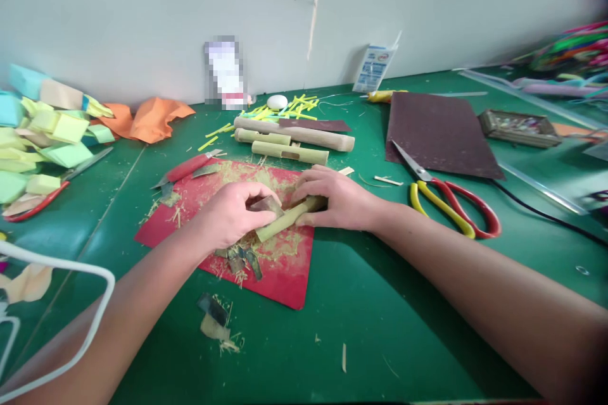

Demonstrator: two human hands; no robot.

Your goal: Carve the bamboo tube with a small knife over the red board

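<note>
My right hand [339, 199] grips a short greenish bamboo tube [280, 223], its near end slanting down to the left. Pinched in my left hand [232, 212] is a small worn piece of sandpaper [268, 204], which lies against the tube's upper side. Both hands are over a red mat [289, 288] strewn with pale dust and shavings. Scraps of used sandpaper [237, 261] lie on its near part. A red-handled utility knife [190, 166] rests at its far left edge. Behind the mat are cut bamboo pieces [289, 152] and a longer bamboo stick [308, 136].
Scissors [451, 199] with red and yellow handles lie at right beside a dark brown sheet [437, 133]. Folded paper pieces [57, 133] fill the left. A phone [225, 73] leans on the wall. A white wire frame [107, 291] stands near left.
</note>
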